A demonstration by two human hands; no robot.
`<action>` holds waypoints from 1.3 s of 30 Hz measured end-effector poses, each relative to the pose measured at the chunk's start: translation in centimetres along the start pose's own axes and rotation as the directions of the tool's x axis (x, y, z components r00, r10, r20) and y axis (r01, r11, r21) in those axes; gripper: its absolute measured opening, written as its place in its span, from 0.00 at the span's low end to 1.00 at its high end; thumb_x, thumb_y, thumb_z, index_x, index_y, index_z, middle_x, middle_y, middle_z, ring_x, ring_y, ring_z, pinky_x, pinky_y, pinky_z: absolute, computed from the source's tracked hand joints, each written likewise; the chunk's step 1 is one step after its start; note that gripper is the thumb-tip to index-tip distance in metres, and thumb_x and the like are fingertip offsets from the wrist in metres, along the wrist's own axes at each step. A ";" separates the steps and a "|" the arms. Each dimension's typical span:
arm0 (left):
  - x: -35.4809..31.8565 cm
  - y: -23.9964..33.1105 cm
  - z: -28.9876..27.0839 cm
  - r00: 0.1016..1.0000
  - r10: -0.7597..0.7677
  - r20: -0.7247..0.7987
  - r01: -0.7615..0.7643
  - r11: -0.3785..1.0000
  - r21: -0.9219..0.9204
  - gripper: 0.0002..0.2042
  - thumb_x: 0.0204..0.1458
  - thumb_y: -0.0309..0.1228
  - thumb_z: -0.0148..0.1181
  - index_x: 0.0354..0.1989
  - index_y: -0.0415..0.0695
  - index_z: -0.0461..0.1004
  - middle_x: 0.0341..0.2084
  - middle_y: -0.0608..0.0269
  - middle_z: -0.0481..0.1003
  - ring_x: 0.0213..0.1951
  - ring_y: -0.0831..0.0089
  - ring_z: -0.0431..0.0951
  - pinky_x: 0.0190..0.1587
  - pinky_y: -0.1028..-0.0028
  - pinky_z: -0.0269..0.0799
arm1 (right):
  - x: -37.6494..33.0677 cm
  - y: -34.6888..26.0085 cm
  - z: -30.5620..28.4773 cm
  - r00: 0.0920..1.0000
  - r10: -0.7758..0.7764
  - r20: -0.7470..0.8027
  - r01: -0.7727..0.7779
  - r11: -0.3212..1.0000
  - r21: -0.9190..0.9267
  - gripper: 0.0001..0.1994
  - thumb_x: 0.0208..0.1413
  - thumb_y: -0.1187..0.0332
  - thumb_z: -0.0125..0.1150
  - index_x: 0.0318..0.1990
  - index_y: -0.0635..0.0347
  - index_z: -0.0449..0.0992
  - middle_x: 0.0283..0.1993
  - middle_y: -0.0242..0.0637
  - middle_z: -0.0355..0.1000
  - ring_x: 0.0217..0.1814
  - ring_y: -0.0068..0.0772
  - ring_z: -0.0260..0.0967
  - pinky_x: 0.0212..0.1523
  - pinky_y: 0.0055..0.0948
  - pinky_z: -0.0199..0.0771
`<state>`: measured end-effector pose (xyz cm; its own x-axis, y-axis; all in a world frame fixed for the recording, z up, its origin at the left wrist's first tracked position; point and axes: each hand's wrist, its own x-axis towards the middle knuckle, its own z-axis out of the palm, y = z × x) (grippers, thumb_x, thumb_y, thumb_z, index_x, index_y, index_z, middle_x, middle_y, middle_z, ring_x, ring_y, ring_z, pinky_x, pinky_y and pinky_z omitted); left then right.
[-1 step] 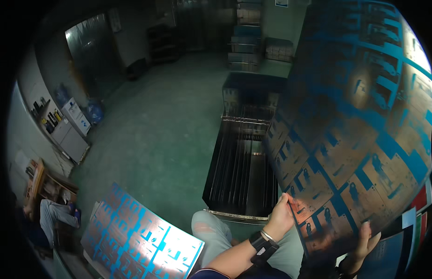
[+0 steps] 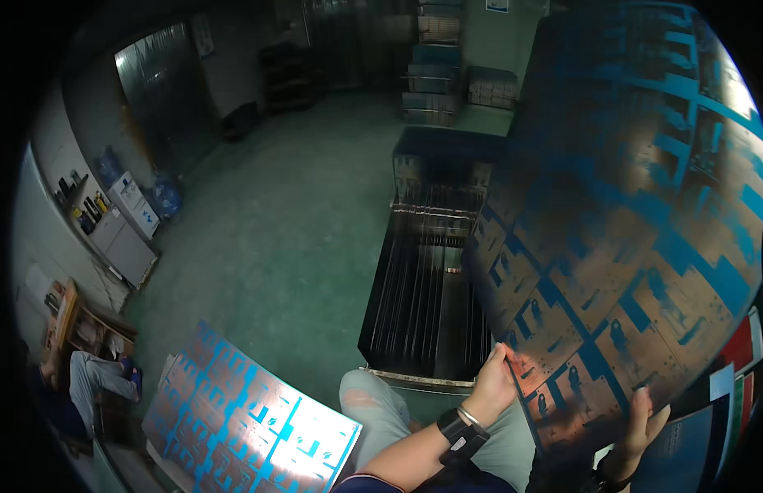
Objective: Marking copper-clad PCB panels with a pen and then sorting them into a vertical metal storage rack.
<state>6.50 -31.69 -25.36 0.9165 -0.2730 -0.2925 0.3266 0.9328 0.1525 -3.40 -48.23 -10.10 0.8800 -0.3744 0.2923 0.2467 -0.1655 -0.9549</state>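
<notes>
A large copper panel [image 2: 620,222] patterned with blue strips and rectangles fills the right side of the view, tilted up close to the camera. The left hand [image 2: 492,386] grips its near left edge, fingers clamped on the rim, a dark wristband just behind it. The right hand [image 2: 640,431] holds the near bottom edge from below, fingers curled onto the panel's face. Just left of the panel, beyond the person's knee, stands a long dark slotted rack [image 2: 423,304] running away across the green floor [image 2: 291,238]. At near left lies a stack of similar blue-patterned sheets [image 2: 250,423], shining under the light. Far left, a white cabinet [image 2: 131,226] stands against the wall, and stacked crates [image 2: 435,62] sit at the far end.
</notes>
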 end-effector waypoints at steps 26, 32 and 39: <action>3.3 -0.6 -18.5 0.779 -0.302 -0.550 0.342 0.939 -0.032 0.15 0.62 0.40 0.35 0.33 0.44 0.67 0.30 0.59 0.73 0.33 0.64 0.74 0.41 0.61 0.72 | 10.9 10.5 18.5 0.790 0.205 0.578 0.165 0.837 -0.523 0.20 0.53 0.76 0.48 0.55 0.71 0.61 0.23 0.57 0.69 0.25 0.52 0.70 0.30 0.36 0.69; 2.2 3.7 -14.0 0.749 -0.357 -0.559 0.558 0.795 0.240 0.18 0.62 0.43 0.36 0.42 0.42 0.68 0.36 0.57 0.74 0.38 0.65 0.75 0.44 0.64 0.71 | 14.5 12.1 20.0 0.797 0.099 0.596 0.148 0.924 -0.351 0.35 0.50 0.80 0.45 0.67 0.58 0.42 0.35 0.59 0.72 0.28 0.48 0.72 0.33 0.33 0.69; 3.0 10.4 -8.0 0.812 -0.446 -0.378 0.524 0.271 0.807 0.21 0.61 0.45 0.39 0.46 0.39 0.69 0.38 0.54 0.75 0.32 0.66 0.78 0.35 0.70 0.75 | 18.2 12.5 22.7 0.735 0.215 0.643 0.049 0.929 -0.367 0.38 0.47 0.81 0.42 0.68 0.55 0.38 0.55 0.62 0.63 0.59 0.56 0.61 0.58 0.37 0.59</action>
<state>10.77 -20.97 -32.19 0.5108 -0.5486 -0.6619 0.7556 -0.0808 0.6501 24.89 -36.35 -17.94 0.9609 0.2757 -0.0248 0.1236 -0.5073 -0.8529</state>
